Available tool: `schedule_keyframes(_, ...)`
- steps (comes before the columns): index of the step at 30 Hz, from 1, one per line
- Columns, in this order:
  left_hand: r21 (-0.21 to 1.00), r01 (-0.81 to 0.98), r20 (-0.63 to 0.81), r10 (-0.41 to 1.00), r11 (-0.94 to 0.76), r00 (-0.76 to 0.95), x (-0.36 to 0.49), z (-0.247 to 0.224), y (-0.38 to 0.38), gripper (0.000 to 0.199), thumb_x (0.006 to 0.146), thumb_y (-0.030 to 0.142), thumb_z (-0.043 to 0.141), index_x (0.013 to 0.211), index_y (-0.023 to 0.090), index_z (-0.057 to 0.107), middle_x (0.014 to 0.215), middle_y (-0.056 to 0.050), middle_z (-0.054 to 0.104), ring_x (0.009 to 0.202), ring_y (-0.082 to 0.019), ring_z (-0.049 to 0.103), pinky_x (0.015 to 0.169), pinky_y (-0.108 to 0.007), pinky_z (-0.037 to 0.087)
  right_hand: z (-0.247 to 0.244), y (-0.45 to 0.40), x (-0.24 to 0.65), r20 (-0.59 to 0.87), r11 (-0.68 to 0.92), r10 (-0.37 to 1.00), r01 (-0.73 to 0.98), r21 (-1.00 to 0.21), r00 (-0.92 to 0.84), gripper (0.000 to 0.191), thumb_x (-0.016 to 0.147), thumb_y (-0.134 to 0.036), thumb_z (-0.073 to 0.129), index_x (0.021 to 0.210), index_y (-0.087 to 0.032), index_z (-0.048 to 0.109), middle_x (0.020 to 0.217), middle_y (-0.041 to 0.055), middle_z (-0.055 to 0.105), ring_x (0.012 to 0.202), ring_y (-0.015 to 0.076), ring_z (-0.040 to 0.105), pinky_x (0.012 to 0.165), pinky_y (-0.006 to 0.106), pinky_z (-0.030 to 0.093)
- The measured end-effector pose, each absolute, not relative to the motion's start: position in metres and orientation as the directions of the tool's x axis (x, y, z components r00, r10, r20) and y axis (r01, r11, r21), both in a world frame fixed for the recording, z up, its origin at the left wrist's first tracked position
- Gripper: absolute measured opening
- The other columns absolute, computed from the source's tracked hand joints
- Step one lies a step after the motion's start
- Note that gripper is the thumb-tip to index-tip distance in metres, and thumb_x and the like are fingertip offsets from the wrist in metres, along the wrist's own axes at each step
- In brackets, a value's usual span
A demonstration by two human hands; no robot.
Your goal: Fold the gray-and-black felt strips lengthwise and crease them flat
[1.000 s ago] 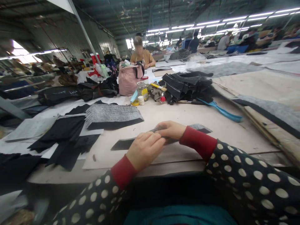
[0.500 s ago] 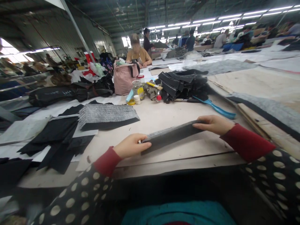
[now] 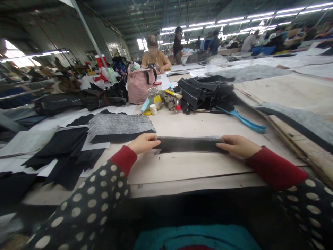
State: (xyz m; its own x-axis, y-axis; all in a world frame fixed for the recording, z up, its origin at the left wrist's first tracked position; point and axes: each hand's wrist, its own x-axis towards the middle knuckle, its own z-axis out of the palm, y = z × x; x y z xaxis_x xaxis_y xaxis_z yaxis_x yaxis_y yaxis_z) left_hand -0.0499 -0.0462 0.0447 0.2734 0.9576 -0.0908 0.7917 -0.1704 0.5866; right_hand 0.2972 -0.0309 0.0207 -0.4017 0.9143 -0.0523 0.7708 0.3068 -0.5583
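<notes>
A dark fabric strip (image 3: pixel 189 145) with a grey upper edge is stretched between my two hands, low over the pale tabletop (image 3: pixel 182 166). My left hand (image 3: pixel 144 142) pinches its left end between thumb and fingers. At the opposite end, my right hand (image 3: pixel 235 145) grips it the same way. Just left of my left hand lies a fanned stack of grey pieces with black edges (image 3: pixel 121 125). Fingertips behind the strip are partly hidden.
Black fabric pieces (image 3: pixel 65 146) lie at the left. Beyond the strip stand a glass jar (image 3: pixel 154 99), a pink bag (image 3: pixel 137 85), a black fabric pile (image 3: pixel 199 92) and a blue-handled tool (image 3: pixel 247 122). A person (image 3: pixel 156 60) sits across the table.
The strip has gone from slanting to nearly level. My left hand has moved up and slightly left, and my right hand a little lower. The view has shifted slightly.
</notes>
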Motion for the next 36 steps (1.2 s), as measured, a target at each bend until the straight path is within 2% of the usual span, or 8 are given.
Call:
schedule_keyframes(4, 0.746, 0.661, -0.157, 0.943, -0.082, 0.293, -0.058, 0.048, -0.049, 0.028, 0.071, 0.042, 0.046, 0.066, 0.015, 0.052, 0.058, 0.004, 0.045, 0.055, -0.009, 0.040, 0.055, -0.021, 0.031, 0.025, -0.022, 0.305, 0.000, 0.234, 0.943, 0.663, -0.711, -0.333, 0.040, 0.067, -0.058, 0.048, 0.060, -0.019, 0.048, 0.055, -0.0015, 0.046, 0.054, 0.0111, 0.043, 0.052, 0.024, 0.034)
schedule_keyframes(6, 0.767, 0.639, -0.169, 0.942, -0.060, 0.291, -0.058, 0.044, -0.050, 0.027, 0.070, 0.041, 0.049, 0.069, 0.014, 0.055, 0.060, 0.003, 0.048, 0.054, -0.008, 0.041, 0.055, -0.021, 0.032, 0.024, -0.015, 0.312, 0.021, 0.193, 0.958, 0.585, -0.788, -0.287, 0.039, 0.066, -0.058, 0.049, 0.064, -0.019, 0.050, 0.059, -0.0008, 0.048, 0.056, 0.0115, 0.045, 0.054, 0.024, 0.036)
schedule_keyframes(8, 0.762, 0.646, -0.179, 0.943, -0.047, 0.280, -0.056, 0.038, -0.051, 0.027, 0.069, 0.041, 0.051, 0.071, 0.014, 0.057, 0.060, 0.003, 0.050, 0.053, -0.008, 0.042, 0.054, -0.021, 0.032, 0.021, -0.009, 0.317, 0.021, 0.163, 0.967, 0.559, -0.813, -0.252, 0.039, 0.066, -0.058, 0.049, 0.067, -0.019, 0.051, 0.060, -0.0005, 0.049, 0.057, 0.0120, 0.046, 0.055, 0.025, 0.037)
schedule_keyframes(11, 0.737, 0.673, -0.180, 0.946, -0.053, 0.272, -0.053, 0.029, -0.051, 0.027, 0.068, 0.041, 0.052, 0.070, 0.014, 0.058, 0.059, 0.002, 0.052, 0.052, -0.008, 0.043, 0.054, -0.021, 0.033, 0.018, -0.008, 0.318, 0.006, 0.151, 0.976, 0.651, -0.744, -0.220, 0.041, 0.064, -0.061, 0.048, 0.063, -0.019, 0.051, 0.056, -0.0003, 0.048, 0.053, 0.0127, 0.045, 0.052, 0.026, 0.037)
schedule_keyframes(15, 0.711, 0.698, -0.131, 0.960, -0.083, 0.248, -0.051, 0.023, -0.050, 0.025, 0.067, 0.039, 0.053, 0.067, 0.014, 0.058, 0.061, 0.001, 0.055, 0.055, -0.009, 0.046, 0.056, -0.021, 0.036, 0.018, -0.014, 0.310, 0.018, 0.159, 0.984, 0.814, -0.558, -0.179, 0.043, 0.065, -0.063, 0.044, 0.058, -0.020, 0.049, 0.051, 0.0001, 0.047, 0.050, 0.0137, 0.044, 0.049, 0.027, 0.034)
schedule_keyframes(21, 0.635, 0.764, -0.075, 0.976, -0.112, 0.206, -0.052, 0.016, -0.047, 0.026, 0.067, 0.039, 0.051, 0.060, 0.014, 0.057, 0.055, 0.002, 0.054, 0.052, -0.009, 0.045, 0.051, -0.021, 0.033, 0.008, -0.011, 0.307, 0.047, 0.207, 0.978, 0.892, -0.402, -0.206, 0.043, 0.069, -0.060, 0.042, 0.063, -0.020, 0.053, 0.052, 0.0004, 0.051, 0.051, 0.0140, 0.046, 0.049, 0.026, 0.032)
schedule_keyframes(30, 0.562, 0.815, -0.014, 0.983, -0.142, 0.181, -0.049, 0.011, -0.051, 0.026, 0.068, 0.039, 0.050, 0.060, 0.015, 0.056, 0.055, 0.002, 0.053, 0.055, -0.011, 0.045, 0.052, -0.021, 0.032, 0.005, -0.010, 0.305, 0.091, 0.229, 0.973, 0.922, -0.313, -0.210, 0.040, 0.071, -0.057, 0.041, 0.063, -0.020, 0.055, 0.052, 0.0003, 0.050, 0.050, 0.0131, 0.044, 0.047, 0.025, 0.028)
schedule_keyframes(36, 0.399, 0.885, 0.077, 0.971, -0.240, 0.228, -0.043, 0.012, -0.057, 0.022, 0.072, 0.034, 0.046, 0.062, 0.017, 0.055, 0.062, 0.001, 0.052, 0.059, -0.012, 0.045, 0.053, -0.023, 0.030, 0.005, -0.013, 0.301, 0.119, 0.237, 0.970, 0.939, -0.248, -0.213, 0.036, 0.073, -0.052, 0.040, 0.062, -0.020, 0.051, 0.055, 0.0004, 0.050, 0.051, 0.0130, 0.043, 0.048, 0.024, 0.027)
